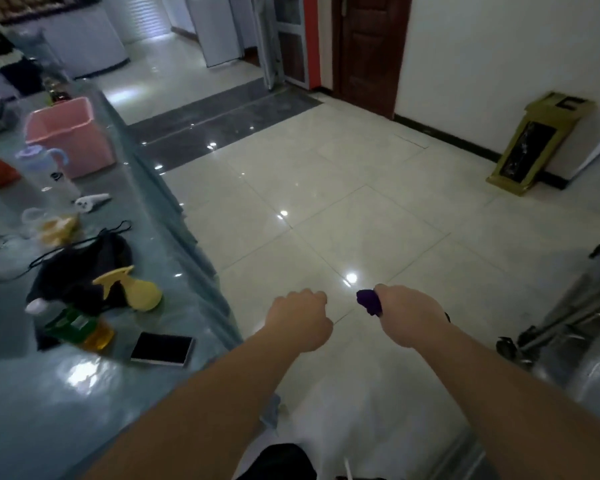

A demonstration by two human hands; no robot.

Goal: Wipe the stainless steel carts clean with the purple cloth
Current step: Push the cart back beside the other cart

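Head view, and both arms are out over the tiled floor. The right hand has its fingers curled tight round the purple cloth, which is balled up and poking out on the side facing the left hand. That left hand is a closed fist, nothing visible in it, just beside the cloth but not touching it.

The stainless steel cart sits well to the right of the cloth, only its edge, some legs and a caster showing at the frame border. So the cloth is in the air, off the metal, and no wiping contact yet.

On the far side of the left hand from the cloth runs the glass counter, with a yellow spray bottle, a phone and a pink bin.

The risk, as I read it: a wadded cloth wipes with a tiny patch and leaves streaks, and the cart on casters could roll away under a one-handed push
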